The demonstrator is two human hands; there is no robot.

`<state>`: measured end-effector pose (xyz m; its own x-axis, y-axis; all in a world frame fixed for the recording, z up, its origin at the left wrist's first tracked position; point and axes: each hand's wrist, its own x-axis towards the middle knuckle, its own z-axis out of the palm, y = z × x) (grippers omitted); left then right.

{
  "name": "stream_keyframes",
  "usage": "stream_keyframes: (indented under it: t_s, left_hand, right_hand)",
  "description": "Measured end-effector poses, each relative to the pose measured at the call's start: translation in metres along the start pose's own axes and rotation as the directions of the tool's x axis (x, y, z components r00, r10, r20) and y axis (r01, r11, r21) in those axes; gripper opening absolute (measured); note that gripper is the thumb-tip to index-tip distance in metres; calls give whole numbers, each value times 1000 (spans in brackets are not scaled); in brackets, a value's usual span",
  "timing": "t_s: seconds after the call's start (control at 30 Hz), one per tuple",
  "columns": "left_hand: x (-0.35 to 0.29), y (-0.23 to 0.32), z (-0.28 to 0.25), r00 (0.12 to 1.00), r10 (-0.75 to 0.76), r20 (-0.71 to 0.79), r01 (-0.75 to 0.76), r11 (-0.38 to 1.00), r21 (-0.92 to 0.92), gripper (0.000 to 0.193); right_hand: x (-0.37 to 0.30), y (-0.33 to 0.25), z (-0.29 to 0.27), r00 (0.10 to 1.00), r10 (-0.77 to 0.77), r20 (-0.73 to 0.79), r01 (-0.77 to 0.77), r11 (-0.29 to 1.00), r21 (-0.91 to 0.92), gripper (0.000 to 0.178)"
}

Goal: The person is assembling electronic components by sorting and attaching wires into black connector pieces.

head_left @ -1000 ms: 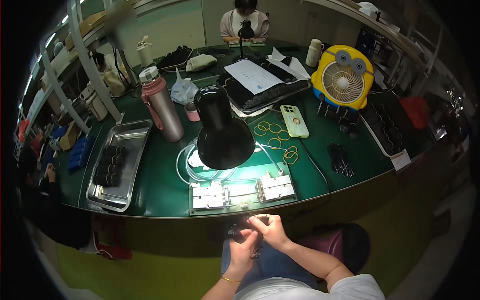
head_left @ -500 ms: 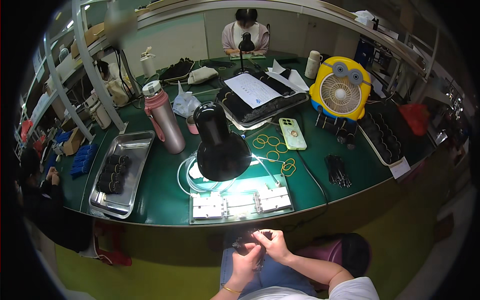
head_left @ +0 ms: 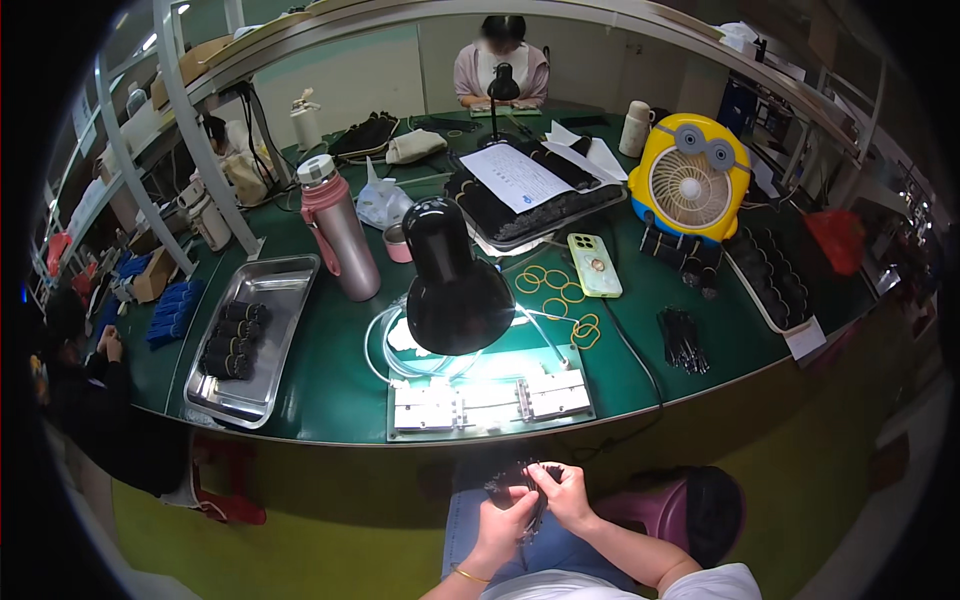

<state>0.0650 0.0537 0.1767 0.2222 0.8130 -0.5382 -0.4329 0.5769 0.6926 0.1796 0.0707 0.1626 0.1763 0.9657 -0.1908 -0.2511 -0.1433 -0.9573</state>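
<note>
Over my lap, below the table's front edge, both hands hold a bundle of thin black wires (head_left: 507, 486) with light-coloured tips. My left hand (head_left: 505, 525) is closed around its lower part, thumb pointing up. From the right, my right hand (head_left: 563, 496) pinches the upper part between thumb and fingers. The fingers hide much of the bundle, and its fine detail is too small to make out. Just beyond my hands, a metal clamp fixture (head_left: 490, 402) on a plate lies brightly lit under a black desk lamp (head_left: 460, 305).
Left of the lamp stand a pink flask (head_left: 340, 240) and a steel tray (head_left: 268, 372) with black rolls. Rubber bands (head_left: 556, 307), a phone (head_left: 594, 265), a loose black wire bundle (head_left: 684, 340) and a yellow fan (head_left: 690, 185) lie rightward. A purple stool (head_left: 655, 515) is beside me. Co-workers sit opposite and left.
The whole view has shifted slightly, so the table's things appear a little further right. Both hands stay on the wire bundle, with only a small change in the fingers.
</note>
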Motion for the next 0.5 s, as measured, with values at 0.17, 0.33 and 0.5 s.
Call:
stream_keyframes:
  t_s: [0.17,0.33,0.5]
  left_hand:
    - [-9,-1,4,999,24,-38,-24,1000,-8,12]
    - [-7,8,9,991,87,-102,-84,996,26,2]
    - [2,20,9,976,197,-87,-198,980,3,8]
  right_hand:
    - [-11,-8,3,1000,31,0,-31,999,-32,17]
    - [1,-10,11,999,-48,3,48,993,-109,17]
    - [17,-39,24,994,-46,96,63,982,-176,17]
